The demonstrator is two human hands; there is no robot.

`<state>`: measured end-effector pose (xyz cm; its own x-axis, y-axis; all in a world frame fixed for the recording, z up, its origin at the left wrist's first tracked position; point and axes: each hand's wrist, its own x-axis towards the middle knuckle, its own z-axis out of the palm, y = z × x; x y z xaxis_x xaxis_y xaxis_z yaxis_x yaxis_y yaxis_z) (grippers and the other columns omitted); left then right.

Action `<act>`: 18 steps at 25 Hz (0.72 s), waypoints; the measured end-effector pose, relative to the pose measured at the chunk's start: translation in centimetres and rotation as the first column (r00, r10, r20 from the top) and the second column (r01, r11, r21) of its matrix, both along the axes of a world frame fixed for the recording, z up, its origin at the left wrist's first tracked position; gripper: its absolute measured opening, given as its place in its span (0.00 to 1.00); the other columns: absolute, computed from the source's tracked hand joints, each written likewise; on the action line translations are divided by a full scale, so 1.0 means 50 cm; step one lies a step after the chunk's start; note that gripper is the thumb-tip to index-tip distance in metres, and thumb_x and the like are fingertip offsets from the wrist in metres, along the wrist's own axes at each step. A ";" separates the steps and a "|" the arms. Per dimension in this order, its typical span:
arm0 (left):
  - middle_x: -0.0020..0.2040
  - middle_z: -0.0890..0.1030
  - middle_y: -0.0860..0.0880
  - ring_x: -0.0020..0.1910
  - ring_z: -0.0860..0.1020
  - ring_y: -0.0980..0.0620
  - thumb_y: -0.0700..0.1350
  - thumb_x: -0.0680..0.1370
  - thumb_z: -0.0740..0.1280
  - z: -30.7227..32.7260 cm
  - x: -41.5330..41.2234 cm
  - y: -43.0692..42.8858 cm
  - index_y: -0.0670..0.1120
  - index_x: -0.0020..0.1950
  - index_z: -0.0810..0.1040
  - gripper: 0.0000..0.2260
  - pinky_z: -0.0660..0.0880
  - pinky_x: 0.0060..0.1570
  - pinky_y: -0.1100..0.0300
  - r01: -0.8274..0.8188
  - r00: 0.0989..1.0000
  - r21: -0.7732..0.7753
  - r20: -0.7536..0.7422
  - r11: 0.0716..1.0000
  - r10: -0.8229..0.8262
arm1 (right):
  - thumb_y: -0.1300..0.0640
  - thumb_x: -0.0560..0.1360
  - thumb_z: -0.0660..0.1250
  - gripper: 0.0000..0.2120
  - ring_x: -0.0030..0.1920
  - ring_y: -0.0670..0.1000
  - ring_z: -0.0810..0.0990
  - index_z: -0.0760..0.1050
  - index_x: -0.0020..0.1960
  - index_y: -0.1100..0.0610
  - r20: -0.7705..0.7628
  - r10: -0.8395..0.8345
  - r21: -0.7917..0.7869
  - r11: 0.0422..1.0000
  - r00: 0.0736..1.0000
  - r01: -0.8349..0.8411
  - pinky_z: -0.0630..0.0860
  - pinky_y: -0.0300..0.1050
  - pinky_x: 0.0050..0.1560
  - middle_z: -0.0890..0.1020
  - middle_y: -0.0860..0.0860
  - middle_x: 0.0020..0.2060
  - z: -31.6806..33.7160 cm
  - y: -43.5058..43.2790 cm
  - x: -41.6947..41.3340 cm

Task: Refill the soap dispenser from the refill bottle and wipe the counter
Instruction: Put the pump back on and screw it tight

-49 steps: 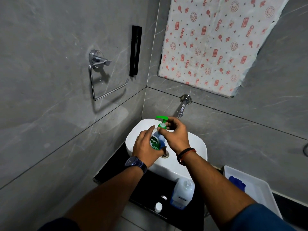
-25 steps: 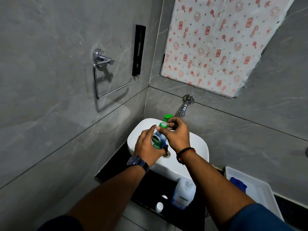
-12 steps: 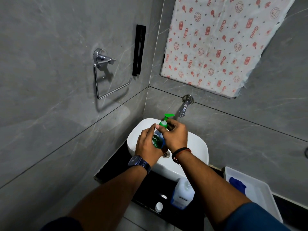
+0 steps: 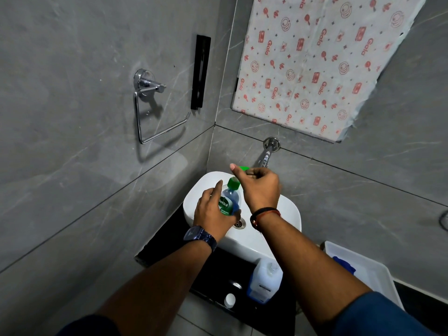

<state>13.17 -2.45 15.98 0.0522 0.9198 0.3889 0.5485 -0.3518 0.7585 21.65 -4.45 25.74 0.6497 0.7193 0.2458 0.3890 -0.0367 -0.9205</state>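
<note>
Because the small clear-blue plastic soap dispenser bottle with the green label (image 4: 229,202) is light and thin-walled, it should be judged liable to flex under a hard squeeze and to slip if its surface is soapy; the firm hold is around the labelled body, with turning force applied only at the green collar. It is held over the white ceramic wash basin (image 4: 288,214), above the drain, tilted slightly away from the person. On the black counter (image 4: 164,238) in front of the basin stands the translucent rectangular refill bottle with the blue label (image 4: 264,280), uncapped, and probably the heavier and stiffer of the two; its flat sides offer the best grip. Its small white round cap (image 4: 229,299) lies just beside it. A white plastic tray (image 4: 378,270) to the right holds a blue cloth (image 4: 344,265). The left hand (image 4: 213,212) is wrapped partly closed around the dispenser body, thumb to the front. The right hand (image 4: 260,187) is curled nearly shut around the green pump head (image 4: 233,182), index finger raised; whether the pump is unscrewed cannot be determined.
</note>
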 end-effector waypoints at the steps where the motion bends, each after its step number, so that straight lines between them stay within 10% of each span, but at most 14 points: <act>1: 0.60 0.74 0.44 0.58 0.74 0.44 0.52 0.61 0.78 -0.001 0.001 0.000 0.50 0.71 0.63 0.42 0.72 0.54 0.53 0.006 1.000 -0.003 -0.004 1.000 -0.006 | 0.38 0.59 0.77 0.20 0.32 0.48 0.79 0.75 0.30 0.53 0.044 -0.017 -0.023 1.000 0.999 0.018 0.77 0.44 0.36 0.80 0.47 0.27 0.005 0.001 0.002; 5: 0.60 0.74 0.44 0.57 0.74 0.44 0.53 0.61 0.78 -0.004 0.001 0.003 0.50 0.71 0.64 0.42 0.73 0.54 0.53 0.017 0.999 0.032 -0.029 0.999 -0.016 | 0.44 0.66 0.73 0.19 0.29 0.52 0.75 0.72 0.27 0.56 0.212 -0.059 -0.110 0.990 0.975 0.084 0.68 0.39 0.28 0.75 0.48 0.23 0.020 0.008 0.007; 9: 0.59 0.75 0.45 0.55 0.75 0.44 0.52 0.59 0.78 -0.009 0.001 0.000 0.51 0.69 0.66 0.41 0.75 0.52 0.52 0.011 1.000 0.052 -0.023 0.999 -0.010 | 0.55 0.72 0.67 0.06 0.41 0.57 0.81 0.80 0.41 0.58 0.335 0.194 -0.239 0.964 0.922 -0.116 0.75 0.44 0.41 0.83 0.55 0.36 0.042 0.019 0.008; 13: 0.59 0.75 0.44 0.54 0.76 0.43 0.50 0.58 0.78 -0.021 -0.018 0.011 0.49 0.67 0.69 0.39 0.74 0.50 0.53 -0.037 0.998 0.060 0.045 0.998 0.035 | 0.61 0.78 0.62 0.12 0.55 0.58 0.78 0.76 0.60 0.57 0.561 0.606 -0.454 0.795 0.564 -0.403 0.74 0.50 0.57 0.81 0.57 0.55 0.060 0.023 0.024; 18: 0.59 0.75 0.44 0.55 0.77 0.43 0.50 0.58 0.79 -0.035 -0.039 0.021 0.48 0.66 0.70 0.39 0.75 0.48 0.54 -0.042 0.997 0.072 0.064 0.997 0.038 | 0.68 0.78 0.60 0.16 0.56 0.56 0.77 0.76 0.63 0.57 0.688 0.670 -0.487 0.712 0.280 -0.506 0.73 0.49 0.60 0.80 0.57 0.55 0.056 0.032 0.048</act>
